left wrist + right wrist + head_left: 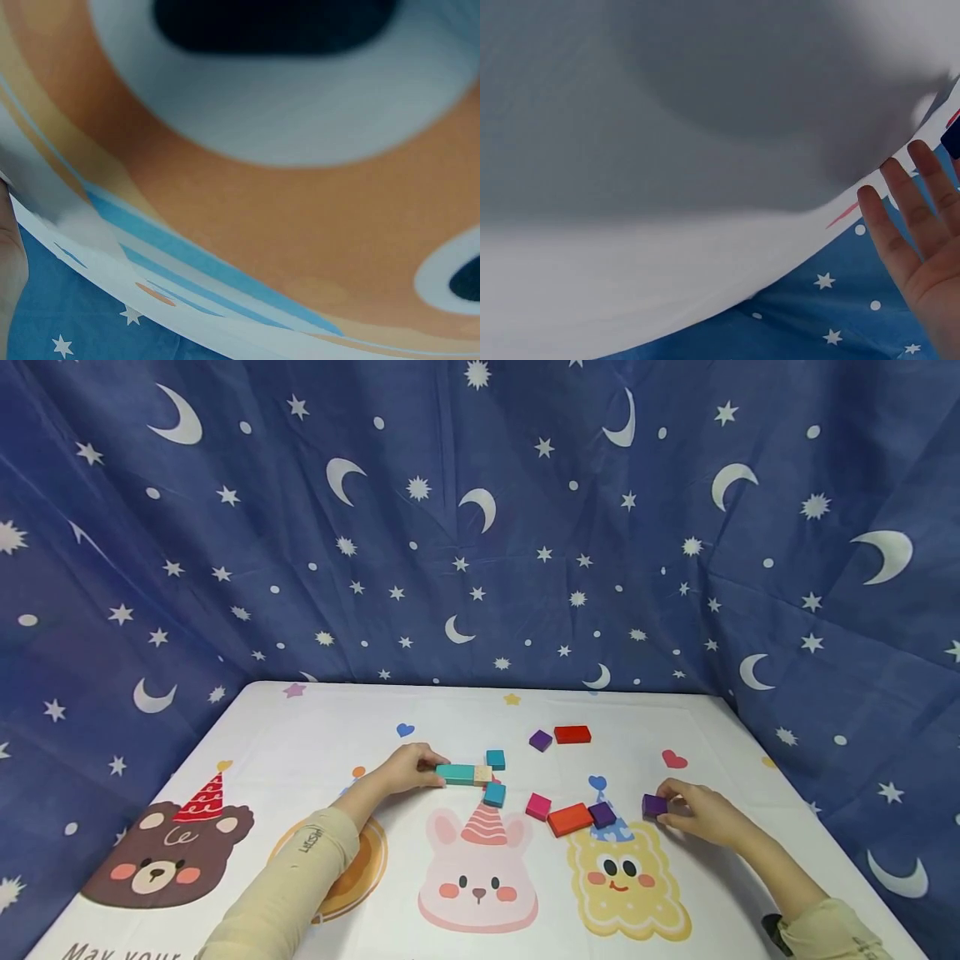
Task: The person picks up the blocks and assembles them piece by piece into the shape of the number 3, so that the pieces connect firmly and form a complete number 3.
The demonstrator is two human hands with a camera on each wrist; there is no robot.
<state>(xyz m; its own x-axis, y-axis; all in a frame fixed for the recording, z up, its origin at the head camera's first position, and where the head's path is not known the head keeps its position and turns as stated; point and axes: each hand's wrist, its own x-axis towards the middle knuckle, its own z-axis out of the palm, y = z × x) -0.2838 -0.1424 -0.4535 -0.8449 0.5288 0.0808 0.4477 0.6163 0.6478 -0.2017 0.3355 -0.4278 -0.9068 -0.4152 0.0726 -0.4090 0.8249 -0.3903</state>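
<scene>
My left hand (408,768) has thumb and fingers at the left end of a long teal block (455,774), gripping it. A pale wooden cube (483,775) lies against that block's right end. Just right of it are two blue cubes, a far one (495,760) and a near one (494,794). Over on the right, my right hand (705,812) pinches a purple cube (654,807) between thumb and fingers. The right wrist view shows that hand (930,255) with the dark cube (952,139) at the edge. Only a sliver of the left hand (9,255) appears in its wrist view.
Between the hands lie a pink cube (537,807), a red block (570,820) and a second purple cube (602,814). Farther back sit another purple cube (540,741) and red block (572,735). A starry blue curtain (420,568) rises behind the cartoon-printed tablecloth (337,714).
</scene>
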